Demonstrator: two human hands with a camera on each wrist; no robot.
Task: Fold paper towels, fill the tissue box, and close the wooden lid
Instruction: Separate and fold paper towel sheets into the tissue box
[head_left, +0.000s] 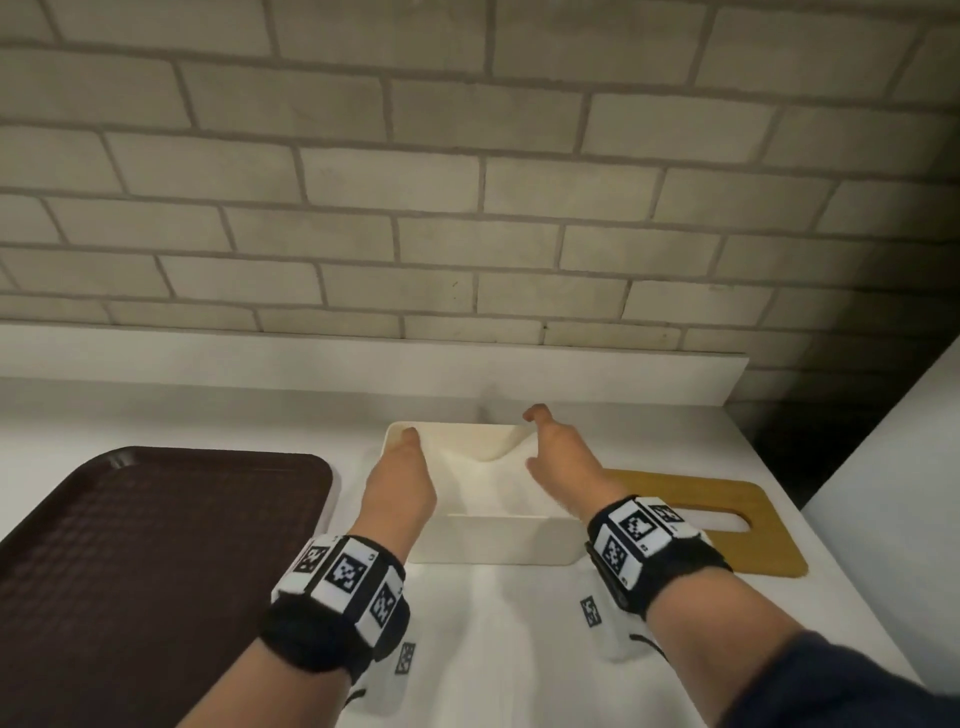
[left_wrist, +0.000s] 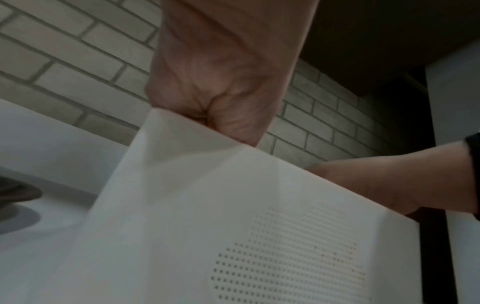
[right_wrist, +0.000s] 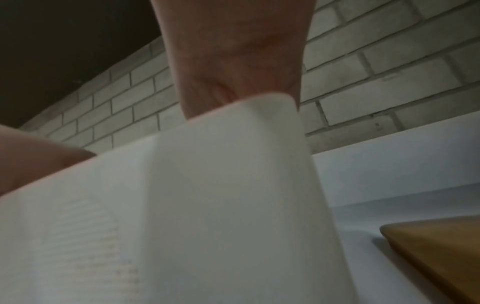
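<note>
An open white tissue box (head_left: 493, 540) stands on the counter in the head view, with white paper towels (head_left: 485, 475) lying inside. My left hand (head_left: 402, 478) reaches into the box's left side. Its fingers stretch toward the far left corner and are mostly hidden by the wall. My right hand (head_left: 558, 457) lies over the right side of the towels, thumb spread and index finger raised near the far right corner. Both wrist views show only a palm, left (left_wrist: 221, 82) and right (right_wrist: 233, 61), above the box wall (left_wrist: 233, 226). The wooden lid (head_left: 727, 519) with its slot lies flat to the right of the box.
A dark brown tray (head_left: 156, 545) lies on the counter left of the box. A brick wall (head_left: 467, 208) with a white ledge runs behind. A white panel (head_left: 909, 467) rises at the right edge, past the lid (right_wrist: 436, 251).
</note>
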